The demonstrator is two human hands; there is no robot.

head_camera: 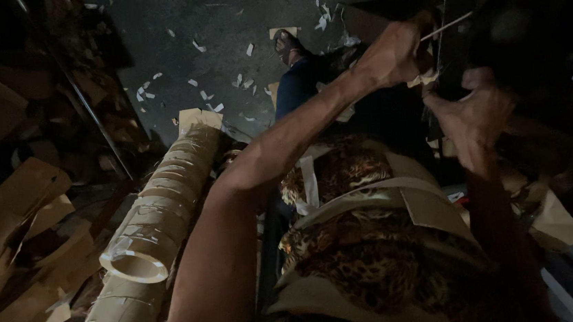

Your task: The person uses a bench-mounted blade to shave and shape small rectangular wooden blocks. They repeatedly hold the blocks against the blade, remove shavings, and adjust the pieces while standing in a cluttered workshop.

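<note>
Left hand [394,53] pinching a thin pale rod [446,27] against the dark frame [458,35] at far right, right hand [480,120] curled just below it; best steadied by both hands, pulled slowly.

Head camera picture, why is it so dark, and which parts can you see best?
In the head view, light is dim and falls mostly on the middle: the stacked paper cups, the left hand and the right hand show fairly clearly. The corners sink into black shadow, so the dark machine is hard to make out. Edges look stretched and slightly soft.
</note>
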